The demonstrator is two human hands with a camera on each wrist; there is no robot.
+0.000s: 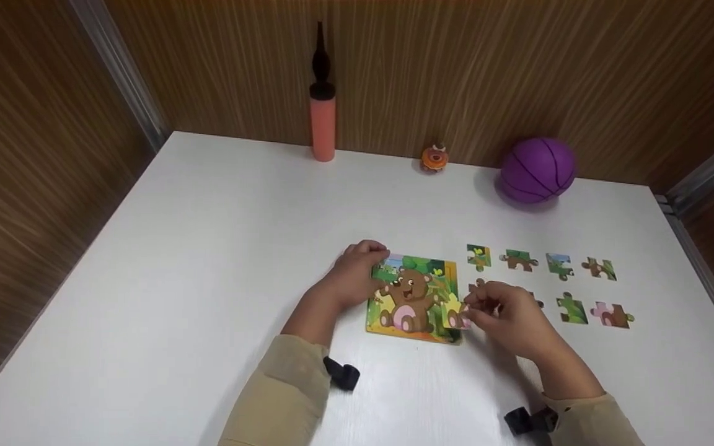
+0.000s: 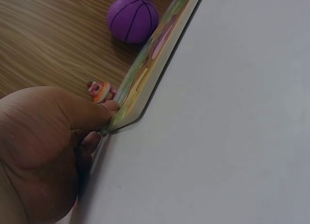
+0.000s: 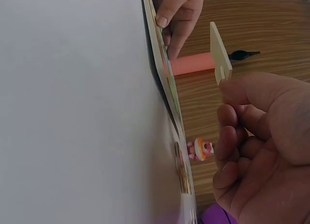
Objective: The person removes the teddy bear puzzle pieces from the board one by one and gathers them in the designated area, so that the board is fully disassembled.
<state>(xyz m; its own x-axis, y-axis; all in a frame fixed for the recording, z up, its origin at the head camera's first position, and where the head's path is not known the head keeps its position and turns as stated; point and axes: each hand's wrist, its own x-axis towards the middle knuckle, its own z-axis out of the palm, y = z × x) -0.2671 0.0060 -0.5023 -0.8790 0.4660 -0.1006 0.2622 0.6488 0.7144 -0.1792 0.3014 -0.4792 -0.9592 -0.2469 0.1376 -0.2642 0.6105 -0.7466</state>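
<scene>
My left hand (image 1: 354, 272) grips the upper left edge of a bear puzzle board (image 1: 416, 263), which lies flat on the table. In the left wrist view, its thumb (image 2: 109, 107) is on the board's top corner and the other fingers are at the side. My right hand (image 1: 512, 319) pinches a puzzle piece (image 1: 454, 313) between thumb and fingers above the board's right part. The right wrist view shows this piece (image 3: 220, 52) tilted up and apart from the board. Several loose puzzle pieces (image 1: 572, 308) lie in two rows to the right, some partly hidden by my right hand.
On the white table (image 1: 208, 248), a coral-coloured hand pump (image 1: 323, 127) with a black nozzle stands at the back. A small orange toy figure (image 1: 434, 159) and a purple ball (image 1: 538, 170) are also along the wooden back panel (image 1: 394, 80).
</scene>
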